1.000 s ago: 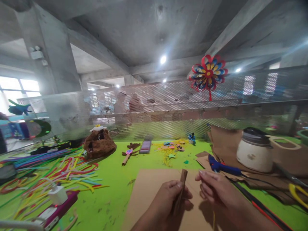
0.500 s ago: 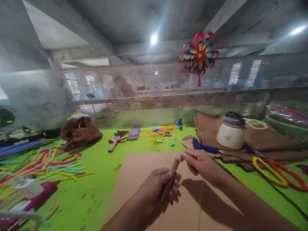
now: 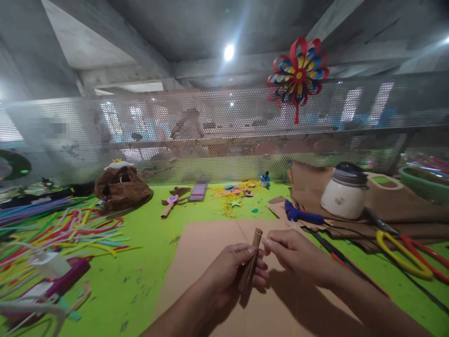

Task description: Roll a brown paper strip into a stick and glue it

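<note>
A narrow roll of brown paper [image 3: 251,271] is held upright at a slant between the thumb and fingers of my left hand [image 3: 238,269], over a tan board [image 3: 199,243]. A thin yellow strand shows near its upper end. Just right of that end is my right hand [image 3: 291,250], thumb and forefinger pinched together; what they hold, if anything, is too small to make out. Behind the right hand lies a blue glue gun [image 3: 303,215].
Scissors [image 3: 403,252], a cream jar [image 3: 343,192] and brown paper sheets [image 3: 305,182] are at the right. Pipe cleaners [image 3: 80,234], a purple power strip [image 3: 66,281] and a brown plush bag [image 3: 122,187] lie left. A paper figure [image 3: 171,200] is further back.
The view has shifted slightly. The roll now leans a little more upright in my left hand, and my right hand's fingertips sit slightly lower beside its upper end.
</note>
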`<state>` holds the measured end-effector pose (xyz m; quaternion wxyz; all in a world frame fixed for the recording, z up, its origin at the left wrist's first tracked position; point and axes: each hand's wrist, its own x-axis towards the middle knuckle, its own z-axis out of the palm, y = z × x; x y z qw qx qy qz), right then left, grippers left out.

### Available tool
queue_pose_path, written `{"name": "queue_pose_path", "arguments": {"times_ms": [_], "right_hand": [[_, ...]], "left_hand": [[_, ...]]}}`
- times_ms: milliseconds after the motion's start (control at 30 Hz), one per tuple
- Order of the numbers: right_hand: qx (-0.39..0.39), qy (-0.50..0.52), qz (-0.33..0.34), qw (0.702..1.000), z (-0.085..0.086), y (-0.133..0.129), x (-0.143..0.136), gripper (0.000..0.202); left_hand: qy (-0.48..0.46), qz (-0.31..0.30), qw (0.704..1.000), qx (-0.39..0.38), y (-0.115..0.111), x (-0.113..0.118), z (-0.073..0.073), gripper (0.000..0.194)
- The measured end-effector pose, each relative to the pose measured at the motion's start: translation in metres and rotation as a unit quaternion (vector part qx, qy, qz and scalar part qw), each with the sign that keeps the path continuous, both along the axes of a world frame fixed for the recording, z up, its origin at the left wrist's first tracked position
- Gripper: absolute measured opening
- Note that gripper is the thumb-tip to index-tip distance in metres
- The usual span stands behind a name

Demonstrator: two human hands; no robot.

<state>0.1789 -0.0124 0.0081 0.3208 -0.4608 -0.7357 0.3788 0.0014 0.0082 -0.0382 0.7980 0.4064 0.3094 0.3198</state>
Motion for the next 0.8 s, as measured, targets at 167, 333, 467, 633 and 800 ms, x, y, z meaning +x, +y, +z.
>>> {"name": "queue_pose_path", "arguments": {"times_ms": [167,333,467,633,800], "right_hand": [[0.013,0.003,-0.088,0.996,-0.006,0.007,0.008,0.037],[-0.011,0.005,-0.061,0.998,-0.010,0.006,0.008,0.034],[-0.020,-0.012,-0.025,0.999,-0.008,0.001,0.002,0.032],[-0.012,-0.006,-0.015,1.000,-0.007,0.002,-0.001,0.032],[-0.007,-0.017,-0.045,0.999,-0.007,0.003,0.000,0.035]], "left_hand": [[0.016,0.005,1.000,-0.010,-0.002,0.002,0.000,0.020],[0.006,0.004,1.000,-0.011,-0.002,0.002,0.001,0.020],[-0.002,0.004,1.000,-0.010,0.000,0.001,-0.001,0.020],[-0.004,0.011,1.000,-0.020,-0.002,0.001,0.002,0.019],[-0.014,0.003,0.999,-0.029,-0.004,0.002,0.003,0.020]]}}
